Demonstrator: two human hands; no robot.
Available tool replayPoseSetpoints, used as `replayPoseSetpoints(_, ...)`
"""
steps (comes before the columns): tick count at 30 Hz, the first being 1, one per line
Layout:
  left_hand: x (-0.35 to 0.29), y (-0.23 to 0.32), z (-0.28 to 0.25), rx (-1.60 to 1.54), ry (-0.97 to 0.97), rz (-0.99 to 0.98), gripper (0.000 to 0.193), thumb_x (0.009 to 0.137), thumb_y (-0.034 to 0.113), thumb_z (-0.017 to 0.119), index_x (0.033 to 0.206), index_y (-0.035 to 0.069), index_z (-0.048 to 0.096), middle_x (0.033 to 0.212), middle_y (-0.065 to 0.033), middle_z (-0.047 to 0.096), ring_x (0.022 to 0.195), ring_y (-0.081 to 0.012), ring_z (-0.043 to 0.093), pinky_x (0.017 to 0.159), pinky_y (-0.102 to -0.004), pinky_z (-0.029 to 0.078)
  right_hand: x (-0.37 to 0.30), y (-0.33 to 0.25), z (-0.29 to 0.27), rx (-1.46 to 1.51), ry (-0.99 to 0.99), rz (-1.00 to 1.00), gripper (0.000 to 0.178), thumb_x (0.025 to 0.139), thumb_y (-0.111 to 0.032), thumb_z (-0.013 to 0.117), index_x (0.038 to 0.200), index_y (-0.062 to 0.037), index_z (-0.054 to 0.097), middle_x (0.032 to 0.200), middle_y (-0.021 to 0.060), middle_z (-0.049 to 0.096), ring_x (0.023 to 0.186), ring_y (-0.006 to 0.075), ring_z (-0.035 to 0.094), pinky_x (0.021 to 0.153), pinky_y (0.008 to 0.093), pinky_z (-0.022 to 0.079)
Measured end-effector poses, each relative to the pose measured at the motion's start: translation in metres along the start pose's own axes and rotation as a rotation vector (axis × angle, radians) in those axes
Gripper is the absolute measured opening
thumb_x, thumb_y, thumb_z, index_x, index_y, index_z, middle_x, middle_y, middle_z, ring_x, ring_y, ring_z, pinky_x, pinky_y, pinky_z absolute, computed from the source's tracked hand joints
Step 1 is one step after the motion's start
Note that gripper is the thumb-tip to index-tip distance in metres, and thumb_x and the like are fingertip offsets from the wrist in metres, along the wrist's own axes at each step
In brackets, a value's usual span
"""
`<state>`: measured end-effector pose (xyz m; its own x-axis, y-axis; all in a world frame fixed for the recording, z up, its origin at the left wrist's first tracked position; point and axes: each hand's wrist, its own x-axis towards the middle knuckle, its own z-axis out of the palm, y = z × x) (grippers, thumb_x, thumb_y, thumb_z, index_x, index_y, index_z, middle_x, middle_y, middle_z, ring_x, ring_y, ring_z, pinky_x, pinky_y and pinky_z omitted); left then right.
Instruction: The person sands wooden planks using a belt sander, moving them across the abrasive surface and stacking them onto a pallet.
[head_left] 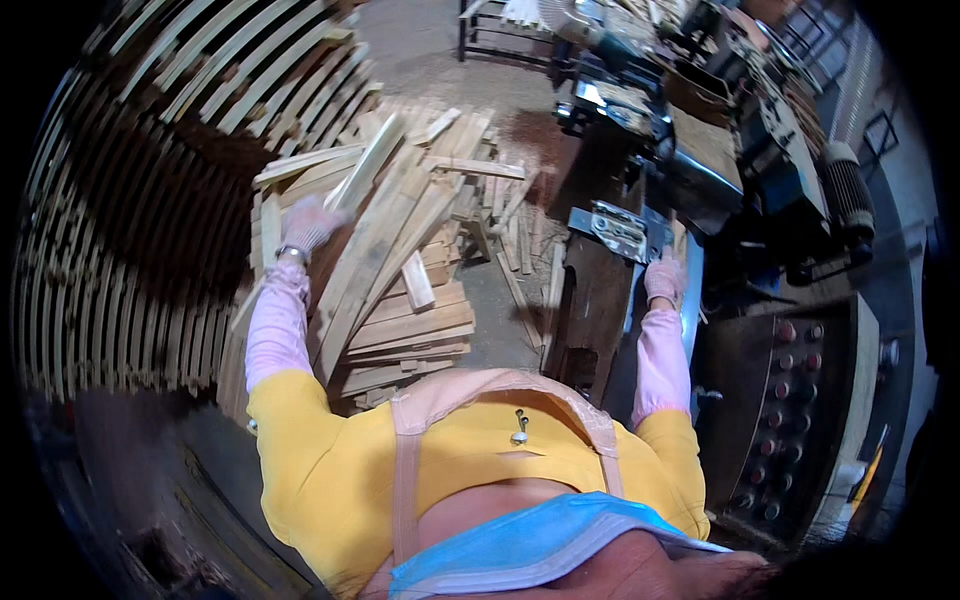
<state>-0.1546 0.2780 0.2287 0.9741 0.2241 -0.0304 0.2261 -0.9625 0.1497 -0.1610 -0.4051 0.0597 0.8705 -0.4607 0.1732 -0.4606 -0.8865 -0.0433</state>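
My left hand point(315, 225), in a pale glove, is at the near end of a light wooden strip point(368, 158) that slants up from the pile; its fingers are slightly blurred but look closed on that end. Over on the right, my gloved right hand point(664, 278) is at the machine's metal bed point(692, 285), with its fingers closed about the near end of a short visible piece of wooden strip point(679, 238). The far part of that strip disappears under the machine head point(705, 175). Beside my right hand sits a metal guide plate point(618, 230).
Loose boards and strips lie in a large pile point(400, 250) between my arms. Curved rows of stacked slats point(120, 290) fill the left side. A control panel point(785, 420) with several buttons stands at the right, below a motor point(848, 190). Sawdust and offcuts lie on the floor point(500, 330).
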Motion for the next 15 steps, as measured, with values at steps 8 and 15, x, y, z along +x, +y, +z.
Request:
replayPoseSetpoints(8, 0.019, 0.169, -0.04, -1.367, -0.172, 0.212, 0.045, 0.097, 0.038, 0.07, 0.12, -0.001, 0.071, 0.104, -0.0079, 0.074, 0.09, -0.0168, 0.067, 0.077, -0.0335, 0.054, -0.185, -0.23, -0.106, 1.299, -0.503, -0.718, 0.099, 0.088, -0.021, 0.082, 0.165, -0.0075, 0.022, 0.165, 0.0173, 0.037, 0.149, 0.027, 0.041, 0.12, 0.0393, 0.037)
replayPoseSetpoints(15, -0.058, 0.358, 0.078, -2.056, -0.334, 0.038, 0.027, 0.097, 0.031, 0.066, 0.116, 0.012, 0.067, 0.092, -0.0016, 0.063, 0.087, -0.017, 0.064, 0.076, -0.04, 0.056, -0.22, -0.131, -0.149, 0.576, -0.112, -0.204, 0.098, 0.073, -0.036, 0.087, 0.153, -0.0055, 0.04, 0.117, 0.0248, 0.065, 0.11, 0.0442, 0.062, 0.095, 0.0518, 0.05)
